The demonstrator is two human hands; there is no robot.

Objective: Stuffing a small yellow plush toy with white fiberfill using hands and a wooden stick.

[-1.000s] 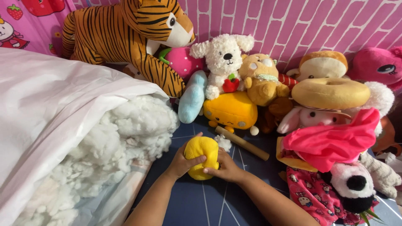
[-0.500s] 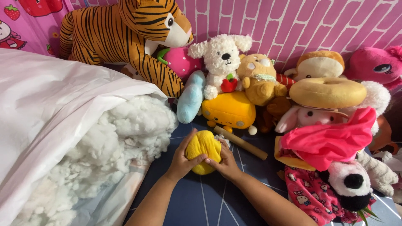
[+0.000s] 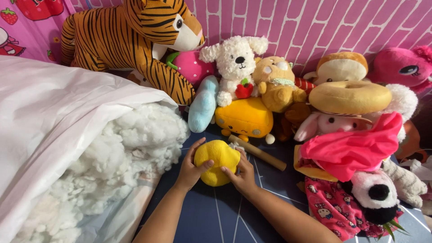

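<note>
- Two hands meet at the middle of the dark blue mat [image 3: 216,216], and all other things lie around them, so I go from the left edge to the right edge.
- At the left edge a big white bag [image 3: 49,117] lies on its side with its mouth open toward the hands; loose white stuffing [image 3: 130,148] spills out of it, so it is within easy reach.
- At the far left corner a striped tiger toy [image 3: 130,40] leans against the pink brick wall [image 3: 292,22], out of the working space.
- The left hand [image 3: 191,166] cups the left side of a small yellow plush [image 3: 217,162], with the thumb across its front.
- The right hand [image 3: 242,173] presses the right side of the same plush with bent fingers, so the two hands squeeze it between them; it rests low, on or just above the mat, I cannot tell which.
- Just behind the plush a wooden stick [image 3: 258,153] lies slanted on the mat, near the right hand.
- Behind it, along the far edge, stand a white dog toy [image 3: 234,63] and an orange block-shaped plush [image 3: 245,117].
- At the right edge a heap of toys rises, with a doughnut-shaped cushion [image 3: 350,96] on top and a bright pink cloth [image 3: 355,148] draped over the front.
</note>
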